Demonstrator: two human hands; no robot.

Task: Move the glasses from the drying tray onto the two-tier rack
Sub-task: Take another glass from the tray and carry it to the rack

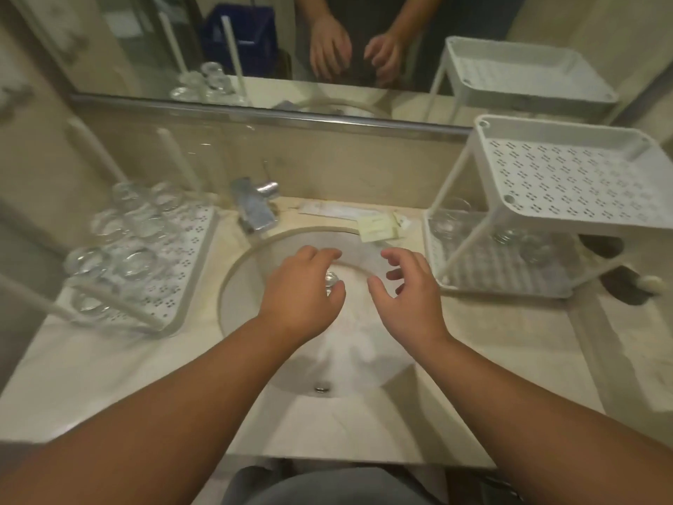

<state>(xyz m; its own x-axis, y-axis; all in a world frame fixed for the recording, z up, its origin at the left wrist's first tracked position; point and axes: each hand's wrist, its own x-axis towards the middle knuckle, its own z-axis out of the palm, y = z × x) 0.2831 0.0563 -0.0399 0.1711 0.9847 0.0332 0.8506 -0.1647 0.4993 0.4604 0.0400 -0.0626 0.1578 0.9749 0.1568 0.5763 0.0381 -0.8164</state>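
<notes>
both hands, left hand [304, 286] and right hand [408, 291], hover empty, fingers loose, over the sink [236, 286]; glasses [124, 246] left of it look slick, fragile: grip the sides.

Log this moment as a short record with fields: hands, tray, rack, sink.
left hand: over the sink, fingers loosely curled, holding nothing
right hand: over the sink, fingers spread, holding nothing
white perforated drying tray: left of sink, clear glasses clustered on it
white two-tier rack: right of sink; top tier bare, glasses on lower tier
round sink basin: between them
</notes>
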